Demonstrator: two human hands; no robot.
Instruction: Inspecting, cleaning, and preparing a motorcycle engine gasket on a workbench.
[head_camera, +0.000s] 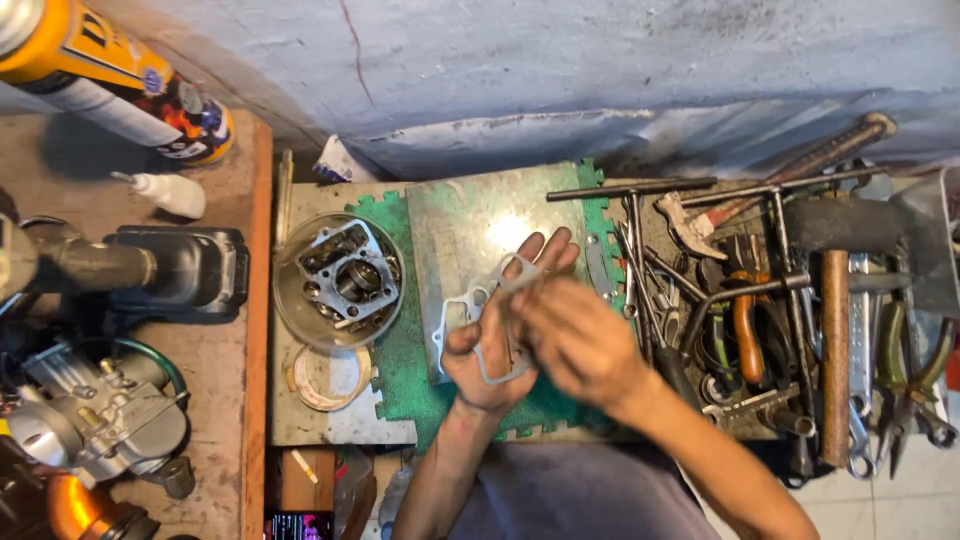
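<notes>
Head view: right hand (575, 340) is motion-blurred & lies across the left palm, so its fingertips can't be made out; can't tell if it pinches the gasket or only rubs over it. Left hand (497, 340) is palm-up w/ fingers spread toward the far side, the thin pale gasket (490, 305) lying flat on palm & fingers; gasket's near-right part is hidden under the right hand, its far loop pokes out by the fingertips. Both hands hover above the metal plate (470, 225) on the green foam mat (400, 360), centre of the bench. Both forearms are cut off by the near edge. Left of the hands, apart from them: clear round tub (338, 283) w/ a grey engine part inside, a ring-shaped gasket (325, 378) just near of it. Far left, partly cut off: carburetor (95, 420), black rubber boot (170, 270), small white glue bottle (170, 192), orange-&-white spray can (110, 85). Right side is a jumble of tools, hard to separate: wooden-handled hammer (835, 340), spanners, pliers (910, 370), T-handle wrenches, some running off frame.
</notes>
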